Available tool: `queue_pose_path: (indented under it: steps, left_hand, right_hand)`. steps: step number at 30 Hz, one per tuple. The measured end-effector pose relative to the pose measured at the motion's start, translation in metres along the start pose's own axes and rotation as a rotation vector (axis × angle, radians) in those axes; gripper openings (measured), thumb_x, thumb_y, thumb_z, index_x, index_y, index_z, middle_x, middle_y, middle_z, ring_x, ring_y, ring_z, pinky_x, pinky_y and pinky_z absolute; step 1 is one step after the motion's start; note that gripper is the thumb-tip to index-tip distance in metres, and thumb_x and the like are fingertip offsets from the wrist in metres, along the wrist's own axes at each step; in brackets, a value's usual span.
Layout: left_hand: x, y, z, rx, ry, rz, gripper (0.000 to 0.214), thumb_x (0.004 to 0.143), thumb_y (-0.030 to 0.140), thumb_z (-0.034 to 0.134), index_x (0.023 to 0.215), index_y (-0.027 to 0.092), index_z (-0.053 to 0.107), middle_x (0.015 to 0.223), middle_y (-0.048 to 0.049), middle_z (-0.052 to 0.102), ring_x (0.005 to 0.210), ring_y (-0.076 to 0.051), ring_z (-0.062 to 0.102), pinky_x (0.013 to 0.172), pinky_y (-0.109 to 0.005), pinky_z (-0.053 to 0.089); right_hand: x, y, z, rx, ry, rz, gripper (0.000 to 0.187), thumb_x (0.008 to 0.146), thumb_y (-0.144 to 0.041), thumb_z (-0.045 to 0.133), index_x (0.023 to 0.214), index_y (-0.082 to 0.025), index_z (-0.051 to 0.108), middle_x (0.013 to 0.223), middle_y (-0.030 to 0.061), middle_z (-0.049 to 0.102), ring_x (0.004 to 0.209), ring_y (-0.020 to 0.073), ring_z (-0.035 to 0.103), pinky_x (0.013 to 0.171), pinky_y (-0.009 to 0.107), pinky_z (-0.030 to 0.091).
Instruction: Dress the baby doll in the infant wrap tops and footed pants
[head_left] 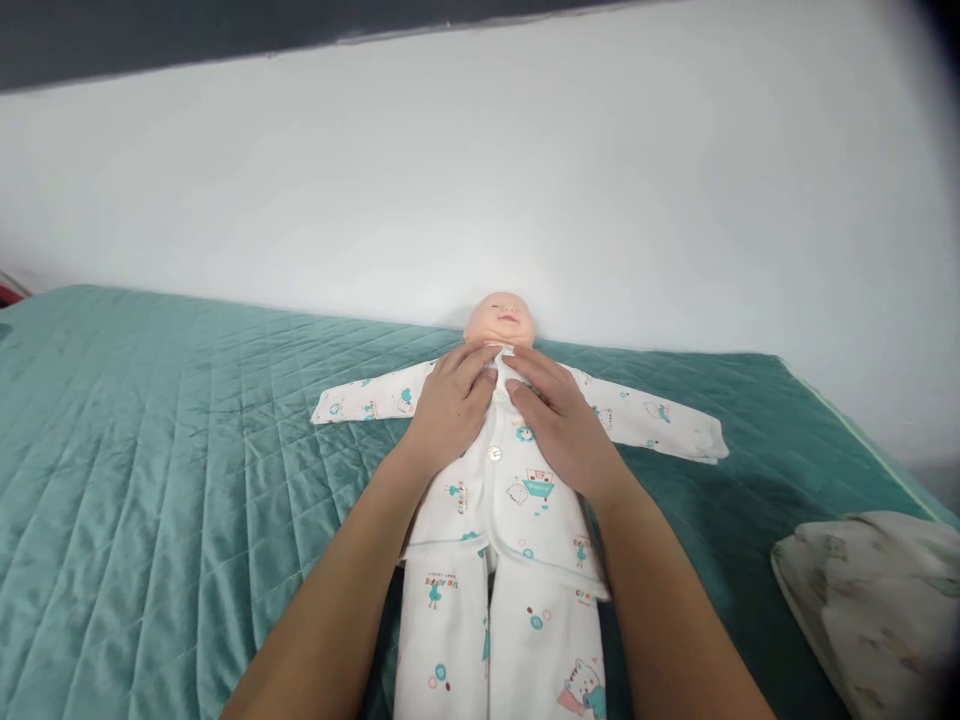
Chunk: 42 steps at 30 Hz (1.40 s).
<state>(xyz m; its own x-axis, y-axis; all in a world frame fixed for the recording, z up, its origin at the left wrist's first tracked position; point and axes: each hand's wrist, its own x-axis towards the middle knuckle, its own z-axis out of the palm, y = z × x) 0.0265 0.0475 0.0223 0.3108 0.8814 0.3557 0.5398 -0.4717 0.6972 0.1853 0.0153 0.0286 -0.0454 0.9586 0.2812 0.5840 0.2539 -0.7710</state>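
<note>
A doll (501, 318) lies on its back, dressed in a white printed baby top (538, 520) with its sleeves spread out to both sides. My left hand (454, 400) is at the left front edge of the top, just below the collar, its fingers bent and thumb close to the opening. Opposite it, my right hand (559, 410) has its fingertips on the other front edge. Both hands grip the cloth near the neck. Lower down, a snap button (494, 454) shows on the front. Matching white baby trousers (544, 650) cover the legs.
A green quilted cover (187, 480) lies under the doll. Folded pale printed cloth (874, 600) sits at the lower right. Behind the doll's head stands a white wall (480, 180) with a dark band along its top.
</note>
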Motion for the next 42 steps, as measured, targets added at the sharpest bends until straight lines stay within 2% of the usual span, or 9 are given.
queue_pose_path:
  steps: [10,15,23,34,39,42]
  left_hand:
    - [0.000,0.002,0.000,-0.033,-0.010,-0.032,0.040,0.103,0.028,0.035,0.134,0.023,0.060,0.148,-0.0077,0.055,0.143,-0.020,0.045,0.125,-0.042,0.032]
    - [0.000,0.001,0.000,-0.016,-0.006,0.004,0.042,0.103,0.028,0.034,0.135,0.022,0.059,0.148,-0.0076,0.056,0.143,-0.019,0.045,0.125,-0.041,0.034]
    - [0.000,0.002,0.000,-0.002,-0.006,-0.011,0.041,0.103,0.029,0.034,0.135,0.023,0.060,0.147,-0.0083,0.057,0.142,-0.020,0.046,0.124,-0.042,0.034]
    - [0.000,0.002,-0.001,0.011,-0.025,-0.033,0.042,0.104,0.031,0.033,0.131,0.026,0.064,0.148,-0.0065,0.054,0.143,-0.021,0.044,0.124,-0.044,0.034]
    - [-0.001,0.001,0.000,-0.002,-0.023,-0.034,0.042,0.103,0.031,0.034,0.131,0.026,0.065,0.149,-0.0059,0.054,0.144,-0.022,0.044,0.125,-0.044,0.032]
    - [-0.001,0.000,0.000,-0.004,-0.021,-0.039,0.041,0.103,0.031,0.035,0.131,0.027,0.065,0.150,-0.0047,0.054,0.144,-0.022,0.043,0.125,-0.045,0.032]
  right_hand:
    - [-0.001,-0.004,0.001,-0.090,-0.014,0.020,0.044,0.101,-0.040,0.041,0.136,-0.027,0.063,0.156,0.0015,0.048,0.148,0.0247,0.037,0.125,0.050,0.028]
    - [-0.001,-0.003,0.002,-0.096,-0.010,-0.007,0.044,0.101,-0.040,0.040,0.135,-0.025,0.063,0.155,0.0035,0.049,0.147,0.0248,0.038,0.124,0.050,0.029]
    - [-0.001,0.001,0.006,0.033,0.118,0.060,0.044,0.094,-0.041,0.052,0.134,-0.025,0.061,0.141,0.0070,0.060,0.132,0.0267,0.053,0.114,0.049,0.041]
    - [-0.001,0.002,0.003,0.015,0.036,-0.013,0.049,0.098,-0.038,0.047,0.145,-0.027,0.053,0.152,0.0031,0.052,0.144,0.0237,0.042,0.123,0.048,0.030]
    - [0.003,0.006,0.003,0.011,-0.001,-0.058,0.049,0.099,-0.037,0.045,0.147,-0.029,0.051,0.154,0.0012,0.049,0.147,0.0231,0.037,0.124,0.050,0.029]
    - [0.005,0.007,0.002,0.010,0.009,-0.083,0.045,0.099,-0.037,0.046,0.142,-0.030,0.055,0.150,0.0003,0.054,0.144,0.0229,0.041,0.121,0.048,0.032]
